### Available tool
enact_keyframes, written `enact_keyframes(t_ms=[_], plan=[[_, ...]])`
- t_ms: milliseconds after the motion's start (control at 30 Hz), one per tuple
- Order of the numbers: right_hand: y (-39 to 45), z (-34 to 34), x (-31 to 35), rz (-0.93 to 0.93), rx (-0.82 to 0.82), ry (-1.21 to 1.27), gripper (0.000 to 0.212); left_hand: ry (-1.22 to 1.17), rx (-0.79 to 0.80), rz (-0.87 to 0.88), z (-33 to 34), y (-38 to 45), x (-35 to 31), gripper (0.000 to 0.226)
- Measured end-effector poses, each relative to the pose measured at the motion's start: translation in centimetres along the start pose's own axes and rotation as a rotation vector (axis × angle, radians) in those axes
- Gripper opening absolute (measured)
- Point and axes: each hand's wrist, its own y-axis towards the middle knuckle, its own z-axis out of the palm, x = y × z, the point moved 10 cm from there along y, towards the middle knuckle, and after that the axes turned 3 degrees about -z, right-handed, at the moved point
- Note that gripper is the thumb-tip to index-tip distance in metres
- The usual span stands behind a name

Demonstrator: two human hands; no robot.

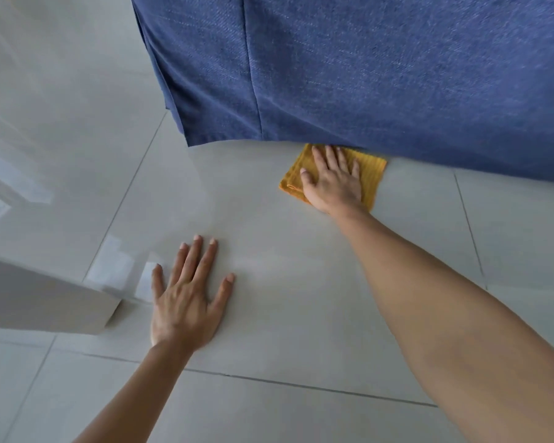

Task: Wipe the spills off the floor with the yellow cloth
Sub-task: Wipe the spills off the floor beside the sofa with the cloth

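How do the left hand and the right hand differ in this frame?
The right hand presses flat on the yellow cloth by the blue fabric; the left hand rests on bare floor. The right arm reaches far forward; the left hand stays nearer. Both are flat, palm down, fingers spread.

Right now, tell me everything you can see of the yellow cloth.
The yellow cloth is an orange-yellow, ribbed-looking fabric, folded into a rough square with a doubled edge at its left. It lies flat on the pale tiled floor, its far edge right at the hem of the blue fabric cover, possibly tucked slightly under. The right hand presses on it, palm down, fingers spread, covering its middle. The left hand rests on bare tile, apart.
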Motion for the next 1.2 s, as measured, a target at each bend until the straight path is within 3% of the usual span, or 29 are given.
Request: enact_keyframes(t_ms=[300,467,767,967,1200], plan=[[-2.8,2.5,12.2,-0.304,0.083,0.019,0.064,-0.019,-0.028,0.014,0.0,0.1,0.1,0.066],[-6.0,3.2,13.3,-0.455,0.117,-0.037,0.062,-0.011,-0.041,0.013,0.0,-0.1,0.0,0.067],[-8.9,1.9,5.8,-0.418,0.086,-0.032,0.062,-0.098,-0.001,-0.033,0.6,-1.1,-1.5,0.068],[-10.7,0.3,-1.5,-0.338,0.064,-0.021,0.061,-0.135,0.051,0.144,2.2,-2.7,-11.7,0.071],[-12.3,-2.0,-12.3,-0.22,0.047,-0.029,0.061,-0.153,0.063,0.19,5.0,-6.2,-19.9,0.071]])
